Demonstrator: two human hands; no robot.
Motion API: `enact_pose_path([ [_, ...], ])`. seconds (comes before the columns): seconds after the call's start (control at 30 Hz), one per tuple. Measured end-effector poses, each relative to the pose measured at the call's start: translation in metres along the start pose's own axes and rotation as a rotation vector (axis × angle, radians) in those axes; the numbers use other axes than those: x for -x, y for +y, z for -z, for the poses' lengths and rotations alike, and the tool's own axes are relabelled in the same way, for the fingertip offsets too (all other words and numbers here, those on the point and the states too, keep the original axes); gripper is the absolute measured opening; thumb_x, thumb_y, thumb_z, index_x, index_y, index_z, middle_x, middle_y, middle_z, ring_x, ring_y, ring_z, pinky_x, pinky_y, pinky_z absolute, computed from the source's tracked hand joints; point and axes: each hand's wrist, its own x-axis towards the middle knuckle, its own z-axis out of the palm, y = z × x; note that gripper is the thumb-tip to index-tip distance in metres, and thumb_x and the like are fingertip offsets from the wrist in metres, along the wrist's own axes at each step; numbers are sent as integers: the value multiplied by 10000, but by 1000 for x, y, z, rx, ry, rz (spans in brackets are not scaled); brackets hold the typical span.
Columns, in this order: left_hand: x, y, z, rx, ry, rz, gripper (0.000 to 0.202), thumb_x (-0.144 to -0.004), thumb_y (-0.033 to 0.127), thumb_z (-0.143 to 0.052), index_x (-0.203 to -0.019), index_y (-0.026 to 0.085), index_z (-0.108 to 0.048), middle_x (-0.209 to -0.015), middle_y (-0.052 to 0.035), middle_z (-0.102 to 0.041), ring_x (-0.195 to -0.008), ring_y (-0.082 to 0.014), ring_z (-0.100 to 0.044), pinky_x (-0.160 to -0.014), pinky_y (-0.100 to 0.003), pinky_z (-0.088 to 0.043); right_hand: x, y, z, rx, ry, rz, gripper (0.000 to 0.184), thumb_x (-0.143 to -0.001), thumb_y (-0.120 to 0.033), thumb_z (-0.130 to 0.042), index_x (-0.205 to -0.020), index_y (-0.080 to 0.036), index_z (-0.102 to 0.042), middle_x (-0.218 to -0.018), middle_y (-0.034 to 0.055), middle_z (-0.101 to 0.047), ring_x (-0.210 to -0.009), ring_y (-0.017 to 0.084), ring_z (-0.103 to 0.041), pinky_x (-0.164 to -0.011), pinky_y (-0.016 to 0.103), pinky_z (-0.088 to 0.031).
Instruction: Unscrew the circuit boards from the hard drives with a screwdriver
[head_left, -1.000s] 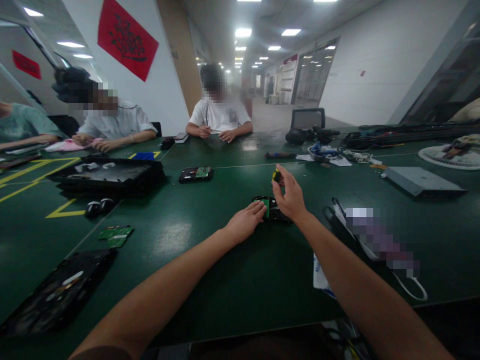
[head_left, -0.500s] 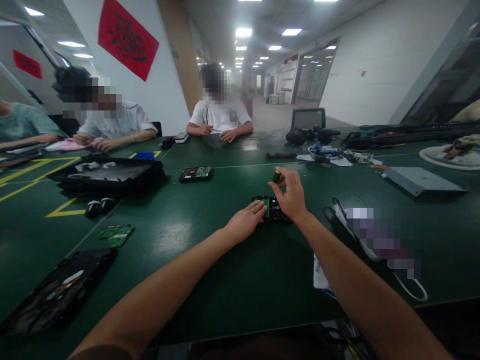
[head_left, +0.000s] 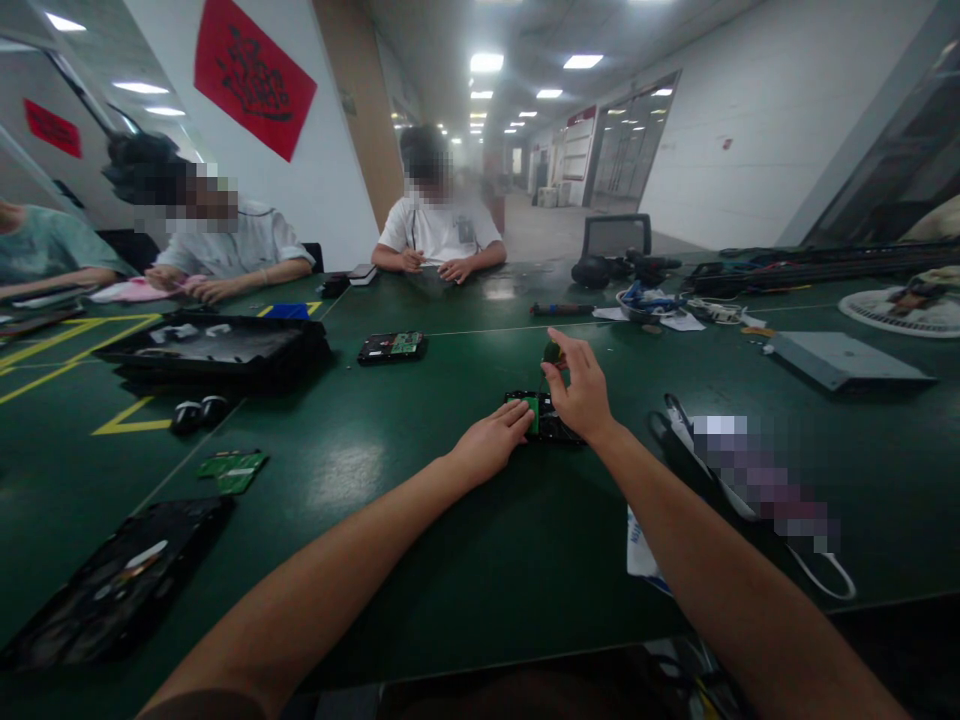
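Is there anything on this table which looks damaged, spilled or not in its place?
Nothing looks spilled. One loose green circuit board at left stands out: it lies bare on the table, close to a black casing, perhaps removed from a device.

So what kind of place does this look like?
Probably an electronics workshop in an office-like space: a circuit board lies on the table, the right hand holds a screwdriver, and ceiling lights run overhead.

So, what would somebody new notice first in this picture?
Probably the big red poster on the white pillar, upper left. Then, near the centre, the left hand rests on a small black device, while the right hand holds what looks like a screwdriver over it.
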Motion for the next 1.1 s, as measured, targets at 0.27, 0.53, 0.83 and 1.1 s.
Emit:
enact_pose_path([
  [0.27,1,0,0,15,8,15,476,-1022,208,-510,-1494,150,-481,-1565,-173,-467,-1499,-265,-380,-1192,-448,-415,1,1,-1,17,-6,-9,533,-1017,-343,-487,-1543,-331,-394,-1245,106,-614,-1047,280,-633,-960,526,-565],
  [0.53,2,2,2,-15,-49,22,498,-1044,232,-470,-1541,233,-428,-1608,-144,-416,-1526,-272,-328,-1174,-443,-425,1,1,-1,-8,-1,-6,555,-1003,-300,-493,-1547,-309,-384,-1327,121,-589,-1105,293,-636,-977,532,-570],
  [0.83,3,8,13,-30,-102,14,537,-1020,160,-462,-1542,283,-430,-1644,-128,-356,-1545,-297,-280,-1167,-474,-426,1,1,0,11,-1,-10,535,-983,-328,-555,-1507,-323,-447,-1185,96,-622,-979,264,-646,-918,507,-594],
  [1.1,1,8,14,-39,-128,36,505,-1035,170,-435,-1535,243,-432,-1619,-175,-382,-1538,-321,-291,-1128,-468,-468,2,4,-1,-15,4,-10,569,-999,-316,-521,-1554,-314,-392,-1293,111,-614,-1019,267,-660,-933,504,-597],
])
